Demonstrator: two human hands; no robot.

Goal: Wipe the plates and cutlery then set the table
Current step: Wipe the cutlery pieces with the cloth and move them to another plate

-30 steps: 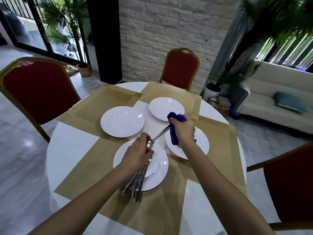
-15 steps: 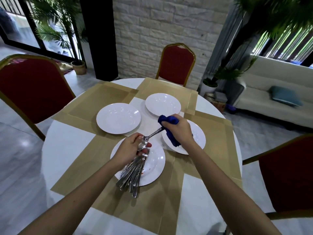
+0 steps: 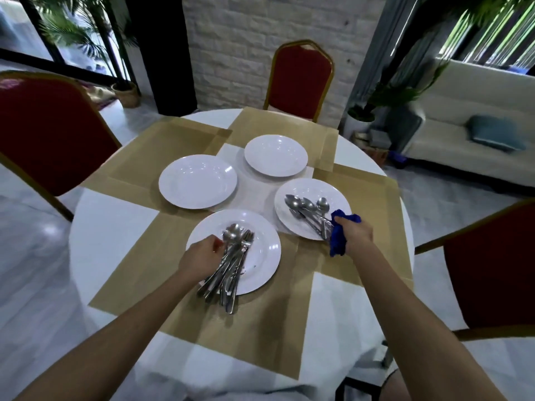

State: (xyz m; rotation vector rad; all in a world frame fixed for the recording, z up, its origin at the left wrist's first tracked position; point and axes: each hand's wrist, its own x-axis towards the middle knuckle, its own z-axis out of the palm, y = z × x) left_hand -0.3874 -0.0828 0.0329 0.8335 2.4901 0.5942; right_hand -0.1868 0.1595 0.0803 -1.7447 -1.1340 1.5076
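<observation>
Your left hand (image 3: 202, 257), lower centre of frame, has its fingers curled round a bundle of steel forks and spoons (image 3: 231, 264) lying across the nearest round white plate (image 3: 267, 256). Your right hand (image 3: 355, 231) clenches a crumpled blue cloth (image 3: 338, 241) against the handles of several steel spoons (image 3: 307, 206) on the right-hand white plate (image 3: 335, 192), centre right.

white brick wall (image 3: 246, 39) at rear, dark pillar (image 3: 162, 53) to its left. glazed doors (image 3: 72, 33) far left, daylight entering. glossy grey floor (image 3: 29, 256). three red gold-framed chairs (image 3: 299, 79) around the round white worktop (image 3: 115, 235). cream sofa (image 3: 463, 140) with blue cushion (image 3: 495, 136) at right.
</observation>
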